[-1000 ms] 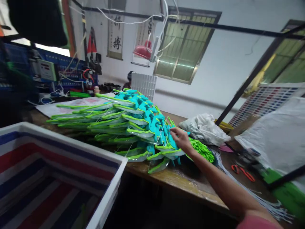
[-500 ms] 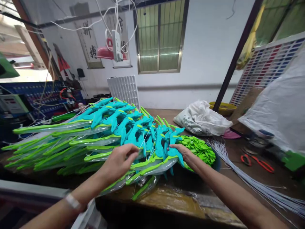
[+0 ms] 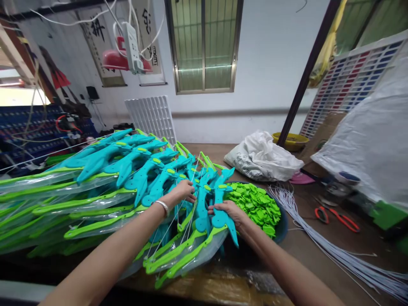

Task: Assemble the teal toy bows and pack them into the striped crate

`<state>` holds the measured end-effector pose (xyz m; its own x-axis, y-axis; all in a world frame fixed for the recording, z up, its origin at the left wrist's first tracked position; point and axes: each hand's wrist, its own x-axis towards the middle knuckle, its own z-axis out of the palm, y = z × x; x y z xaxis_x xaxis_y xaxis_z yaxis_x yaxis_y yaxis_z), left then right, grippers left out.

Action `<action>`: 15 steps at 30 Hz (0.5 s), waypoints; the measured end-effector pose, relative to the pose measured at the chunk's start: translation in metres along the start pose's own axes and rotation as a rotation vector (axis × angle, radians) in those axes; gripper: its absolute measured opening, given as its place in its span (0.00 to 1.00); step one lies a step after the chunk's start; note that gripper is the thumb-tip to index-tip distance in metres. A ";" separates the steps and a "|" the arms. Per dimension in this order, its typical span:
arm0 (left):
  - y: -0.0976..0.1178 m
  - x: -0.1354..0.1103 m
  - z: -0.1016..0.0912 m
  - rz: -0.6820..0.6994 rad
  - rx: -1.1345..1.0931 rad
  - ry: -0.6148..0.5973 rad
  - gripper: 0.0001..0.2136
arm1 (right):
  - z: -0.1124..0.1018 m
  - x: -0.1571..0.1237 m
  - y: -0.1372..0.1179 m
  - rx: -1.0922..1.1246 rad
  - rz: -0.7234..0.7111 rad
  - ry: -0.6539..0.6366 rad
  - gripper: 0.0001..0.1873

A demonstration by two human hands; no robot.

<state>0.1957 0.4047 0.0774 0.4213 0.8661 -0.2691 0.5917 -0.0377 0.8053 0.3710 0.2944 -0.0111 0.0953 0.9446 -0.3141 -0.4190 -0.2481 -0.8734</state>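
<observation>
Teal and lime-green toy bows [image 3: 156, 161] with white strings and clear plastic along their limbs lie stacked in a large overlapping pile. My right hand [image 3: 228, 210] is closed around the teal grip of the toy bow [image 3: 219, 219] at the right end of the pile. My left hand [image 3: 184, 191] reaches over the neighbouring bows, its fingers bent together beside the white bowstrings [image 3: 192, 212]. What lies between those fingertips is too small to make out. Beside my right hand, a dark round tub [image 3: 283, 229] holds a heap of small lime-green plastic parts [image 3: 255, 206].
Right of the tub lies a bundle of white cords [image 3: 314, 231], with red-handled pliers [image 3: 344, 220] beyond. A white sack [image 3: 263, 159] and a yellow basin [image 3: 290, 141] stand at the back. A power strip [image 3: 131, 46] hangs above the pile.
The view has shifted and drawn closer to the pile. My left hand has moved further in among the bowstrings. My right hand keeps its hold on the end bow.
</observation>
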 end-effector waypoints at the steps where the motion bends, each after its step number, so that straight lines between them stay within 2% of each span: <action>1: 0.000 0.001 0.004 -0.011 -0.025 -0.010 0.18 | 0.003 0.004 0.000 0.018 -0.005 -0.004 0.06; 5: 0.000 -0.001 0.008 -0.016 -0.037 -0.025 0.22 | 0.009 0.014 -0.005 0.093 -0.032 -0.024 0.11; 7: 0.000 -0.005 0.006 0.002 0.016 0.014 0.25 | 0.010 0.013 -0.008 0.138 -0.042 -0.042 0.14; 9: -0.001 -0.014 0.005 0.064 0.093 0.099 0.29 | 0.013 0.010 -0.010 0.186 -0.051 -0.074 0.17; 11: 0.000 -0.027 0.006 0.174 0.171 0.190 0.32 | 0.019 0.006 -0.012 0.228 -0.064 -0.108 0.21; 12: 0.001 -0.034 0.008 0.242 0.214 0.199 0.32 | 0.023 0.006 -0.012 0.243 -0.071 -0.123 0.22; 14: 0.006 -0.049 0.016 0.331 0.279 0.085 0.31 | 0.031 0.007 -0.014 0.264 -0.087 -0.140 0.24; 15: 0.010 -0.055 0.020 0.331 0.285 0.004 0.32 | 0.035 0.009 -0.014 0.270 -0.093 -0.141 0.24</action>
<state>0.1926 0.3467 0.0899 0.6184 0.7857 -0.0185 0.5914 -0.4497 0.6694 0.3460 0.3141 0.0113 0.0264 0.9858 -0.1661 -0.6405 -0.1109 -0.7599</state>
